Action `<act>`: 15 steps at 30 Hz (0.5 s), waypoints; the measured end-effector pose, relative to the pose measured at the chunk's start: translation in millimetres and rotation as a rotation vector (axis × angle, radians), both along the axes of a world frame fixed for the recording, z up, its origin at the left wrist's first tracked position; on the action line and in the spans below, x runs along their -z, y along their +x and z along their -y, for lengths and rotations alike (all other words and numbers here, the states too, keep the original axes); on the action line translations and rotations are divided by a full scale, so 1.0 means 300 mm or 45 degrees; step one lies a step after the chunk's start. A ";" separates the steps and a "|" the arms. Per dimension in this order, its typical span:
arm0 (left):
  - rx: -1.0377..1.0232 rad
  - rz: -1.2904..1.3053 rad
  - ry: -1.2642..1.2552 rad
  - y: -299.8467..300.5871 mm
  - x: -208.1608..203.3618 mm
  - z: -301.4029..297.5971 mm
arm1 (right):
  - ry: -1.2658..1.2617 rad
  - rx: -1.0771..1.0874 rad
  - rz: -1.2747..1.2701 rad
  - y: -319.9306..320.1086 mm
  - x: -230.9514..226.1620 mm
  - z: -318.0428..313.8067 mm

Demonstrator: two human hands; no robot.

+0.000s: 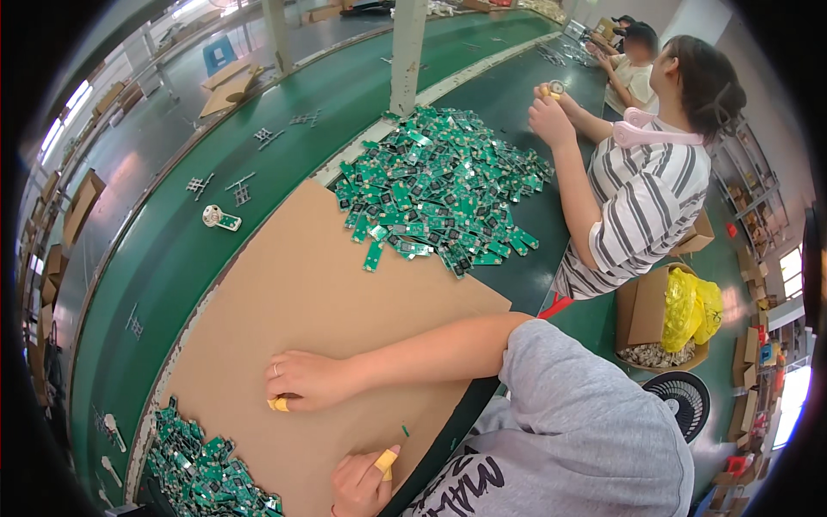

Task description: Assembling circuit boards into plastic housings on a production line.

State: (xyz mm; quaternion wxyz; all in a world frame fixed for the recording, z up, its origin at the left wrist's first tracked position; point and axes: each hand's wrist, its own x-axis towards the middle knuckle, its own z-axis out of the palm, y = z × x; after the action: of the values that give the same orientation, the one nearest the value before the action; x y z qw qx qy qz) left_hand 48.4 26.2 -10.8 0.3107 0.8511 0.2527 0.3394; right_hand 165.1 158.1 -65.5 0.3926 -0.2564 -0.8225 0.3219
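Observation:
My right hand (310, 380) rests over the brown cardboard sheet (258, 297), fingers curled down. It wears a ring and has yellow wrapping on a fingertip. Whatever lies under those fingers is hidden. Closer to my body, my left hand (363, 484) is closed near the sheet's edge, with yellow wrapping on its fingers. Its contents, if any, cannot be made out. A small green piece (406, 431) lies just beyond it. One heap of green circuit boards (207, 465) sits at the lower left; a larger pile of circuit boards (439, 189) covers the far end of the sheet.
A green conveyor belt (172, 258) runs along the far side, carrying grey metal frames (200, 183) and a white part with a board (221, 218). A metal post (407, 60) stands behind the large pile. Beside me a co-worker (642, 189) holds a small round part. A black fan (680, 405) stands behind.

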 end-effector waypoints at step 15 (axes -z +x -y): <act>-0.026 -0.059 -0.012 -0.004 0.011 0.006 | 0.028 0.000 -0.011 -0.008 0.009 -0.004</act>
State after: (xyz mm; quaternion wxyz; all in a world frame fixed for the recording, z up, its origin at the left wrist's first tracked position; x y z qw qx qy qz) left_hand 47.4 24.4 -14.2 0.3053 0.8547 0.2701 0.3214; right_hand 162.7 159.4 -68.3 0.3988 -0.2506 -0.8243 0.3140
